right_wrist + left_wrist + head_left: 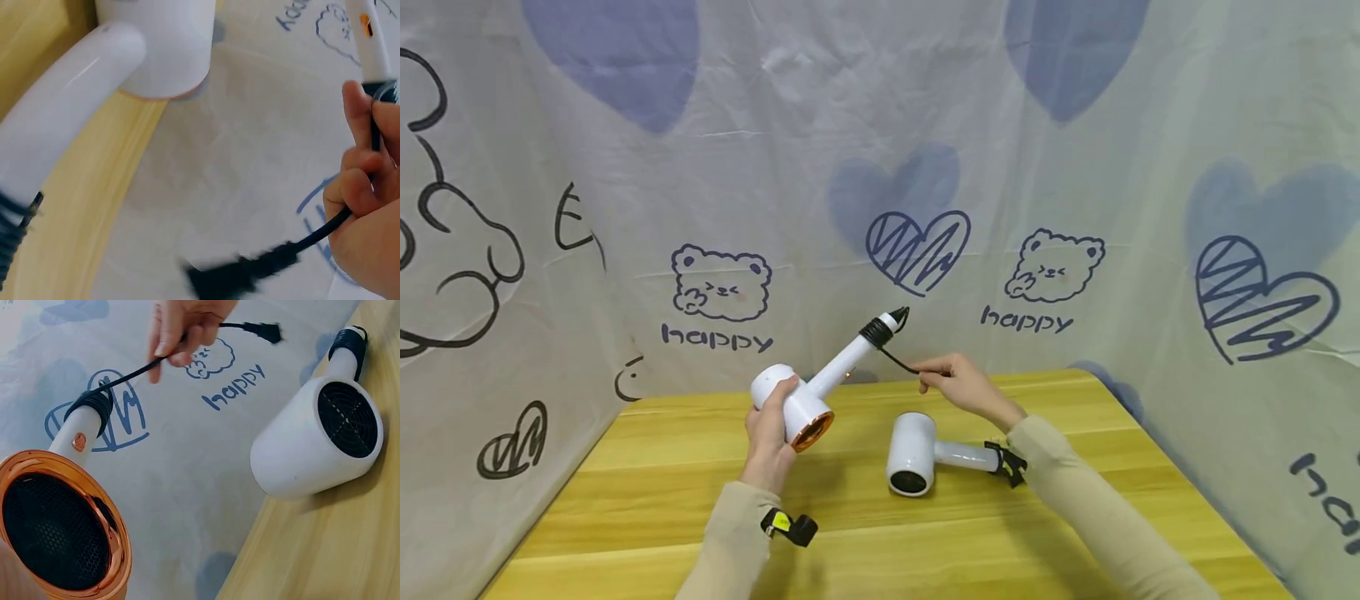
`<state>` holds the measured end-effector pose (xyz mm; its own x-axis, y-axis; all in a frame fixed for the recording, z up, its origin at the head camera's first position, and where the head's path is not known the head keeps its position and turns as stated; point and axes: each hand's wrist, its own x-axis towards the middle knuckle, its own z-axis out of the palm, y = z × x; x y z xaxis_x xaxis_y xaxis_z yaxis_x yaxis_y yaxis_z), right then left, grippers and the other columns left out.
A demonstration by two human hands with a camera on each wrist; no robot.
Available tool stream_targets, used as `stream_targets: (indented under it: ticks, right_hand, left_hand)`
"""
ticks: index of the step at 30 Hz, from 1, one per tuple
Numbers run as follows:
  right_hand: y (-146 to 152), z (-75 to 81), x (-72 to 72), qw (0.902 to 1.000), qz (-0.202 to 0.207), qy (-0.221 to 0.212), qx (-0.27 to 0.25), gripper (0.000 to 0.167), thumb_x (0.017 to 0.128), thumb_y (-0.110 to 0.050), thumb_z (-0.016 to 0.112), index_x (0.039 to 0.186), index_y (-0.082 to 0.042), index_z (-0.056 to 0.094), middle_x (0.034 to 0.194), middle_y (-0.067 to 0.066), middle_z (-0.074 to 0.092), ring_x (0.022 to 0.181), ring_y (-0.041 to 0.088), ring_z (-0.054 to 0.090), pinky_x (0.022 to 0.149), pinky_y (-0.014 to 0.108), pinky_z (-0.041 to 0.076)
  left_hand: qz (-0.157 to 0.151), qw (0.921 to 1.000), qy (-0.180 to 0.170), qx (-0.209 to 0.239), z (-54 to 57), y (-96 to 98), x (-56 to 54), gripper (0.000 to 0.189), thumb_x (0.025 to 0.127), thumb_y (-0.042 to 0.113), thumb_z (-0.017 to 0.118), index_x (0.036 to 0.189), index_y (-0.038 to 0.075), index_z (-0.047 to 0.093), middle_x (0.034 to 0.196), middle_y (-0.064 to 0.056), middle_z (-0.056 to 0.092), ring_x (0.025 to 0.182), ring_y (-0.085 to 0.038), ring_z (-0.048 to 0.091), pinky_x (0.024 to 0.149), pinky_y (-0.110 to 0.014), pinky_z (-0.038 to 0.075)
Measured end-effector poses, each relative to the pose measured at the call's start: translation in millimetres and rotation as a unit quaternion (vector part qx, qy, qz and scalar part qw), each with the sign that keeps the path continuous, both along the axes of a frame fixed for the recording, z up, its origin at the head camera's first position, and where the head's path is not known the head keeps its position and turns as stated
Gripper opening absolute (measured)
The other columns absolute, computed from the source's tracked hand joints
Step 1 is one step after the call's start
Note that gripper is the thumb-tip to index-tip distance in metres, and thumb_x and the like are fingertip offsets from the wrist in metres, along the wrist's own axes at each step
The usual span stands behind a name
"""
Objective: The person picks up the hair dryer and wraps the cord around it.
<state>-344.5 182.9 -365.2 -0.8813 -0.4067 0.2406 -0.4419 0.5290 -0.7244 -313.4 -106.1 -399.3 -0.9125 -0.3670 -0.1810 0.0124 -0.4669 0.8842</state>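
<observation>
My left hand [770, 429] grips the body of a white hair dryer [840, 364] with a copper-coloured rim, holding it above the table with its handle slanting up to the right. Black cord [876, 332] is wound round the handle's end. From there a free length runs to my right hand [958, 385], which pinches it. Past the fingers hangs the cord's black plug [228, 278], seen in the right wrist view. A second white hair dryer [912, 454] lies on the table below, its handle pointing right with black cord [349, 344] wrapped about the end.
The yellow wood-grain table [850, 550] ends against a pale cloth backdrop [820, 192] printed with hearts and bears. Cloth also hangs along the left and right sides. A black wrist camera [790, 527] sits on the left sleeve.
</observation>
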Motion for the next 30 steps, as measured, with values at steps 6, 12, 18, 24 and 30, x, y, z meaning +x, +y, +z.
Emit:
stream_targets:
  ticks: [6,12,18,24,30]
  right_hand:
    - [16,-8.8,-5.6,0.9995,0.005,-0.030,-0.002,0.031,0.101,-0.016,0.053,0.128,-0.007,0.065,0.086,0.001,0.071,0.050,0.010,0.030,0.045,0.021,0.026]
    - [32,-22.2,-12.1,0.9958,0.062,-0.064,-0.021,0.032,0.103,-0.014,0.050,0.130,-0.005,0.063,0.077,0.001,0.064,0.050,0.008,0.036,0.045,0.019,0.030]
    - [47,-33.8,-16.6,0.9826,0.085,-0.160,-0.040,0.028,0.102,-0.014,0.050,0.122,-0.006,0.068,0.081,0.004,0.063,0.066,0.014,0.051,0.053,0.018,0.042]
    - [40,-36.0,-21.8,0.9905,0.030,-0.133,0.018,0.022,0.099,-0.017,0.058,0.110,-0.007,0.074,0.087,0.004,0.069,0.070,0.015,0.053,0.061,0.022,0.046]
    - [35,-26.6,-29.8,0.9933,-0.087,-0.057,0.049,0.021,0.096,-0.016,0.061,0.105,-0.003,0.075,0.094,0.011,0.072,0.077,0.017,0.058,0.066,0.026,0.050]
  left_hand:
    - [-0.004,0.9998,-0.008,0.016,3.4,-3.1,3.6,0.072,0.082,0.034,0.076,0.137,0.008,0.038,0.120,-0.006,0.055,0.096,-0.014,0.060,0.082,-0.025,0.054]
    - [-0.032,0.9966,-0.013,0.074,7.7,-5.5,5.7,0.070,0.084,0.034,0.075,0.136,0.011,0.034,0.124,-0.004,0.051,0.107,-0.017,0.054,0.089,-0.025,0.051]
    - [-0.083,0.9860,0.014,0.144,10.0,-10.2,4.6,0.056,0.090,0.030,0.067,0.131,0.015,0.033,0.124,-0.002,0.047,0.111,-0.017,0.050,0.092,-0.024,0.050]
    - [-0.167,0.9732,0.028,0.156,7.5,-10.2,5.8,0.049,0.096,0.030,0.055,0.135,0.016,0.030,0.126,-0.004,0.043,0.106,-0.016,0.051,0.087,-0.023,0.053]
    - [-0.261,0.9572,-0.004,0.124,4.0,-9.6,7.8,0.056,0.095,0.035,0.054,0.138,0.010,0.028,0.115,-0.006,0.053,0.091,-0.016,0.062,0.081,-0.026,0.057]
